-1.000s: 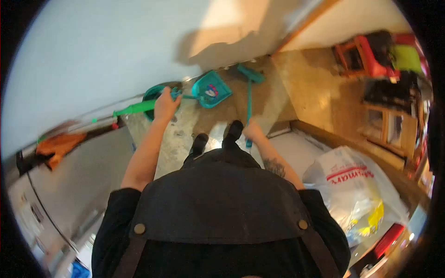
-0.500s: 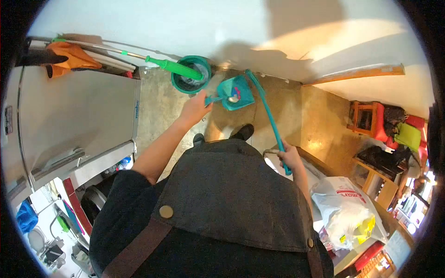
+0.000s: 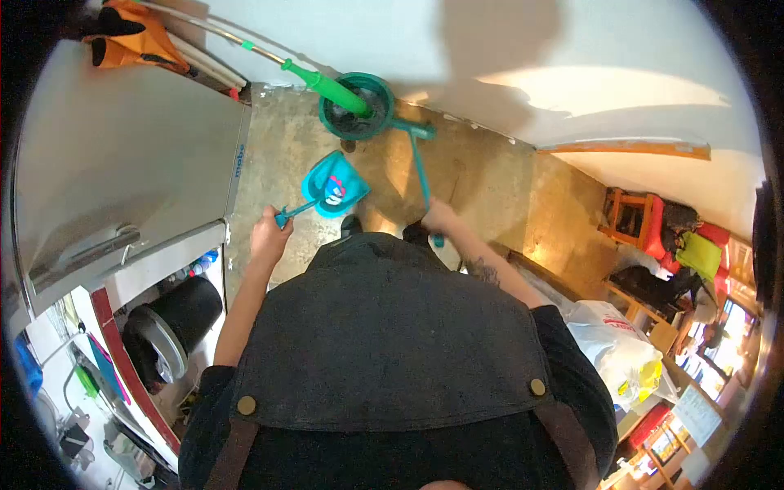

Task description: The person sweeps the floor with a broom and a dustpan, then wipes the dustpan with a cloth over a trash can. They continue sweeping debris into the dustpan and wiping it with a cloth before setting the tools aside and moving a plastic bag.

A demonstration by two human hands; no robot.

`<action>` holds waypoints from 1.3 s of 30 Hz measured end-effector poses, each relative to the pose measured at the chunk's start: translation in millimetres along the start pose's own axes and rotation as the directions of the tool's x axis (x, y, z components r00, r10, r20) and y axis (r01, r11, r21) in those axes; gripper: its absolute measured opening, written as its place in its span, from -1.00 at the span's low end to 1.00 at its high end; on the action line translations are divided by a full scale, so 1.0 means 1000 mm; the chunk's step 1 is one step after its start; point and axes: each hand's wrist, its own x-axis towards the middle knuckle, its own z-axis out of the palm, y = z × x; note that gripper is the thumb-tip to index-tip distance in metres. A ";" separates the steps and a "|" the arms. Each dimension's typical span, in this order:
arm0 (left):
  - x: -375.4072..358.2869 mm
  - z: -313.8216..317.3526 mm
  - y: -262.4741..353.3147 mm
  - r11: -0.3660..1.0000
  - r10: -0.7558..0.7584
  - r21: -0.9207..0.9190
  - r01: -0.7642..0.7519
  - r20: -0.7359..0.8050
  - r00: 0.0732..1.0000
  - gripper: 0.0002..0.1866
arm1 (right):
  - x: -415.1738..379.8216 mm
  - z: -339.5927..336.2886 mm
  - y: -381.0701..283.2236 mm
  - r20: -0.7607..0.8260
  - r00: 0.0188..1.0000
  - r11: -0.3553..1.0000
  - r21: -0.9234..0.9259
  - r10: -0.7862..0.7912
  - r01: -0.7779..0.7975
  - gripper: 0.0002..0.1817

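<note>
My left hand is closed round the handle of a turquoise dustpan. Some small pink, white and blue litter lies in the pan, too small to name. My right hand grips a teal long-handled broom near its upper end. The broom's head rests on the floor beside a dark green bucket, close to the wall. A mop with a bright green handle leans in that bucket, its lower end in dark water or cloth.
A grey fridge stands on the left, with a black bin below it. To the right are a white plastic bag and a wooden chair. A white wall runs along the far side of the concrete floor.
The dustpan has come left and nearer to me, away from the wall. My right hand and the broom have swung left, and the broom head is now beside the bucket.
</note>
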 end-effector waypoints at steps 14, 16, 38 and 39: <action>-0.036 -0.021 -0.075 0.990 -0.135 -0.061 0.126 -0.168 0.977 -0.65 | -0.132 -0.051 -0.105 0.313 0.921 0.940 0.316 -0.233 0.131 -0.43; -0.050 -0.025 -0.098 0.976 -0.187 -0.151 0.156 -0.220 0.958 -0.66 | -0.115 -0.036 -0.120 0.232 0.930 0.948 0.209 -0.285 0.238 -0.39; -0.028 -0.077 -0.281 0.853 -0.521 -0.282 0.438 -0.487 0.701 -0.64 | 0.137 0.063 -0.375 0.345 0.691 0.358 -0.661 -0.635 0.659 -0.75; -0.024 -0.074 -0.288 0.847 -0.531 -0.273 0.457 -0.478 0.699 -0.63 | 0.112 0.034 -0.384 0.400 0.835 0.563 -0.616 -0.379 0.551 -0.68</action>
